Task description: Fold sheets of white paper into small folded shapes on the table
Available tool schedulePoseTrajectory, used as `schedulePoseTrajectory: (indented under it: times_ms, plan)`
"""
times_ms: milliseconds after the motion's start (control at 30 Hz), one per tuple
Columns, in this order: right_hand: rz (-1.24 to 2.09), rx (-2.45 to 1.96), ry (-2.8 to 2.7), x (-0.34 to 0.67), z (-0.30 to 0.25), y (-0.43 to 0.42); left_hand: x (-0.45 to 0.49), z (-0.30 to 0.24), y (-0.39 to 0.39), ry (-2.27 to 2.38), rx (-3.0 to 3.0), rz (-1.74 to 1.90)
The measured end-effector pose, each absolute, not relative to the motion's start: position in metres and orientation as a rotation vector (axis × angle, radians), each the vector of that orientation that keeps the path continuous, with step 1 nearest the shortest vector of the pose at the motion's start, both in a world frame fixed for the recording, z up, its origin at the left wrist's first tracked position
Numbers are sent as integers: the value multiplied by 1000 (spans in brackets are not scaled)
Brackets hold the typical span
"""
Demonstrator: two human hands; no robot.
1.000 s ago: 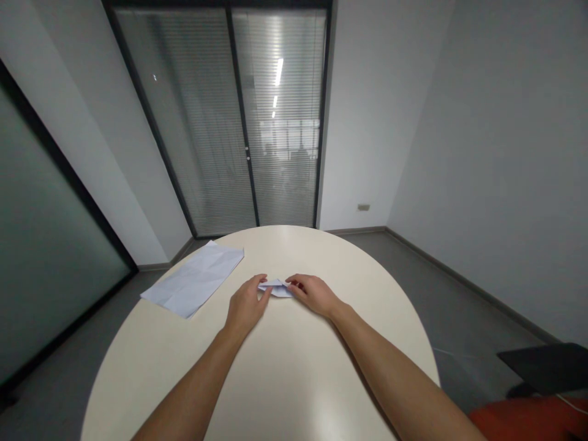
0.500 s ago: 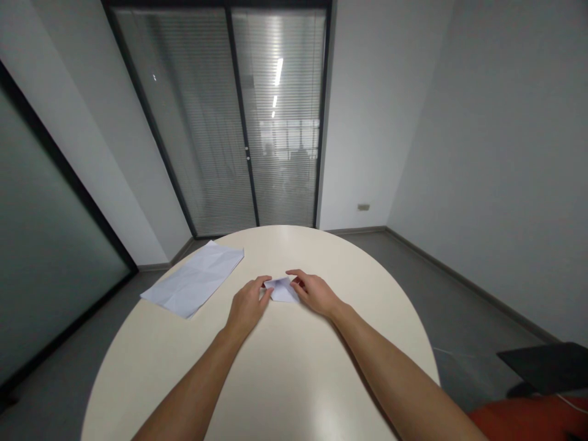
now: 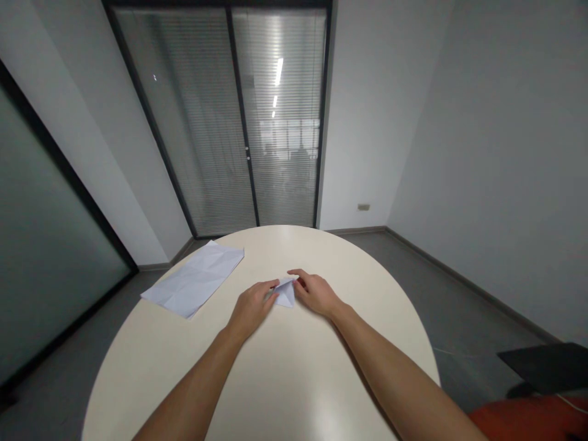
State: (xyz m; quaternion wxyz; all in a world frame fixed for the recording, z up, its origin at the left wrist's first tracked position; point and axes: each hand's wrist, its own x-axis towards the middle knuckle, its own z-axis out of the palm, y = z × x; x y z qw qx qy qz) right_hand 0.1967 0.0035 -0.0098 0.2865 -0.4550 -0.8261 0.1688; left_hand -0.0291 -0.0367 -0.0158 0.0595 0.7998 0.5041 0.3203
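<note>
You are pinching the small folded white paper piece (image 3: 285, 293) mid-table between left hand (image 3: 250, 306) and right hand (image 3: 316, 292), fingers closed on its edges; keep it flat on the round cream table (image 3: 285, 380); crease firmly.

The folded paper (image 3: 285, 293) is too small to make out its creases, and its left and right edges lie hidden under the fingertips of the left hand (image 3: 250, 306) and the right hand (image 3: 315, 293). Whether either hand pinches it or only presses on it cannot be told. Both forearms run out of the bottom edge. The bench (image 3: 294, 380) is cut off there too. A dark object (image 3: 546, 366) and an orange one (image 3: 528, 419) are cropped at the lower right corner.
</note>
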Motion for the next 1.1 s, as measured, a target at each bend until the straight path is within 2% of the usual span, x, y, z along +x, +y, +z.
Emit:
schedulePoseTrajectory:
  times_ms: [233,567,1100]
  plan:
    - [380,-1342,-2084,199,-6,7,-29,-18,-37,1434,2468,922]
    - [341,-931,-2256,197,-11,7,-29,-18,-41,1296,2512,833]
    - [279,-824,-2471,199,-21,12,-30,-23,-38,1325,2523,805]
